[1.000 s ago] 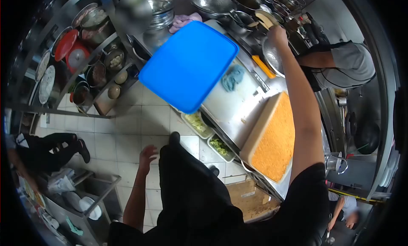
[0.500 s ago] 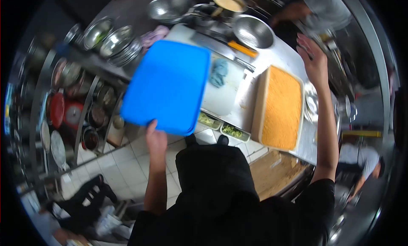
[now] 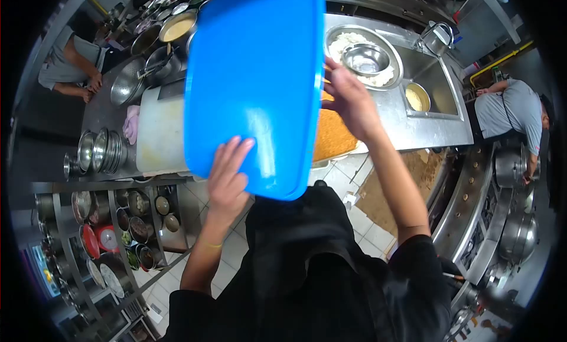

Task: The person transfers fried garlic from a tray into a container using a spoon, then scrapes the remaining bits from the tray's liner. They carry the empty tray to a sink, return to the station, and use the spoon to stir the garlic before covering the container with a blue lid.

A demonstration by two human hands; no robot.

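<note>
A large blue plastic lid [image 3: 254, 82] with a raised rim is held up over the counter, tilted. My left hand [image 3: 227, 177] grips its near left part, fingers lying on the blue face. At the lid's right edge is my right hand [image 3: 354, 103], its fingers against the rim and their tips partly hidden. Behind the lid, a tub of orange crumb-like food [image 3: 333, 135] shows only its right part. To the left, a white cutting board [image 3: 159, 132] is partly covered by the lid.
Steel bowls [image 3: 100, 150] and a pink cloth [image 3: 131, 125] are on the left counter. A large bowl of white food [image 3: 393, 47] stands beside a sink [image 3: 440, 85]. Shelves of pots [image 3: 112, 239] stand at lower left. Co-workers [image 3: 511, 112] are at both sides.
The lid has moved right and up, now over part of the orange food tub. My right hand has come in to its right edge. The view has turned right.
</note>
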